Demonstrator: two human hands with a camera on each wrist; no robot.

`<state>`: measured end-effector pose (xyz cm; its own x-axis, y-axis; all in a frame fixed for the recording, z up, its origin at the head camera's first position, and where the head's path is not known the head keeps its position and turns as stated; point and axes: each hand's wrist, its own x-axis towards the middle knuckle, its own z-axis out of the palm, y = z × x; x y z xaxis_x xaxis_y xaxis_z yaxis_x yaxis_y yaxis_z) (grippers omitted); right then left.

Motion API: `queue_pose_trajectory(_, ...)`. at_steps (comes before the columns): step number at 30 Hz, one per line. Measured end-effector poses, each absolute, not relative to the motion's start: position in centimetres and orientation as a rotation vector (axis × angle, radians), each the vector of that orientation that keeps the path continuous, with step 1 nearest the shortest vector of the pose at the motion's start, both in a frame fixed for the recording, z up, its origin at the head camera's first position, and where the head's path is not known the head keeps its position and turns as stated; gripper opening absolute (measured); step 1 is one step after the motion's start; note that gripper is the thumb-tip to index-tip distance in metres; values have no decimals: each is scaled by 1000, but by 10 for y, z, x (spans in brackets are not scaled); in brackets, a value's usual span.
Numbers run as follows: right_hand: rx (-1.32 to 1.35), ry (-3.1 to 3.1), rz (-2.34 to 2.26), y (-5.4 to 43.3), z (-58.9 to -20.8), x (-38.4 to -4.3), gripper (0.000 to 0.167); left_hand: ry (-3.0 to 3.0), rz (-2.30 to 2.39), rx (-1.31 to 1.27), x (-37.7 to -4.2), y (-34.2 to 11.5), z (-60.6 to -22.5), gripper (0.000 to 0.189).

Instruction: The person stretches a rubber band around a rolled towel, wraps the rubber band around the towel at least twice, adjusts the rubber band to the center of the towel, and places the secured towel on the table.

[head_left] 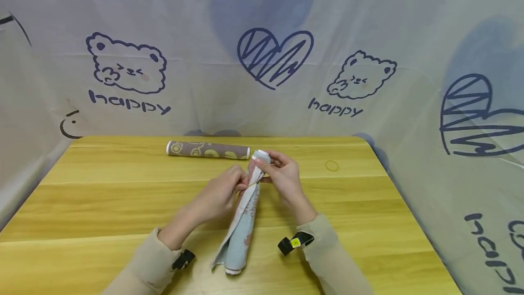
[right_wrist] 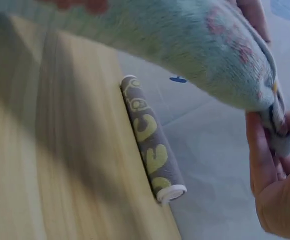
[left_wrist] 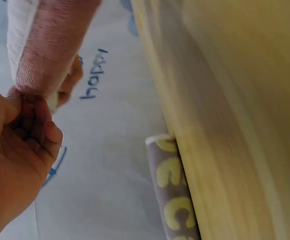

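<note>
A loosely rolled towel (head_left: 245, 226), pale blue and pink with a white edge, slants up off the yellow table in the head view. My right hand (head_left: 284, 176) grips its narrow far end, thumb on top. A thin yellow rubber band (head_left: 252, 185) crosses the roll just below that end. On the left side of the roll, my left hand (head_left: 223, 192) pinches the band with curled fingers. In the right wrist view the towel (right_wrist: 185, 50) puckers where the band squeezes it. The left fingertips press against the towel (left_wrist: 44, 65) in the left wrist view.
A brown towel roll (head_left: 209, 150) with yellow patterns lies along the table's back edge. Another thin rubber band (head_left: 332, 165) lies flat at the right of the wooden table (head_left: 348, 222). A printed cloth (head_left: 196, 72) hangs behind.
</note>
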<state>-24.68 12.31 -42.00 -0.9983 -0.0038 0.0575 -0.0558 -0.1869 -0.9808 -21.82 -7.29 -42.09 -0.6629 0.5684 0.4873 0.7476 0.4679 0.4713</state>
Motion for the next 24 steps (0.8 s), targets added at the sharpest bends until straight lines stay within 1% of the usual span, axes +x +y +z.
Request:
queue_pose_trajectory(3, 173, -2005, 2444, 123, -420, -246, 39, -2464, -1052, -1078, -219, -80, -419, 9)
queue_pose_trajectory(6, 313, -1998, 2503, 125, -422, -245, 43, -2440, -1164, -1090, -221, -87, -415, 8)
queue_pose_trajectory(10, 541, -2012, 2568, 129, -423, -246, 53, -2434, -1325, -1124, -224, -94, -412, 7)
queue_pose_trajectory(12, 599, -2027, 2566, 130, -423, -246, 57, -2459, -1377, -1128, -225, -95, -412, 6)
queue_pose_trajectory(15, 590, -2029, 2532, 131, -424, -247, 56, -2497, -1397, -1104, -226, -97, -412, 4)
queue_pose_trajectory(21, 484, -2051, 2463, 128, -424, -247, 50, -2411, -1228, -1016, -225, -99, -409, 2)
queue_pose_trajectory(24, 437, -2068, 2437, 126, -422, -244, 50, -2312, -1135, -1069, -224, -97, -408, 8)
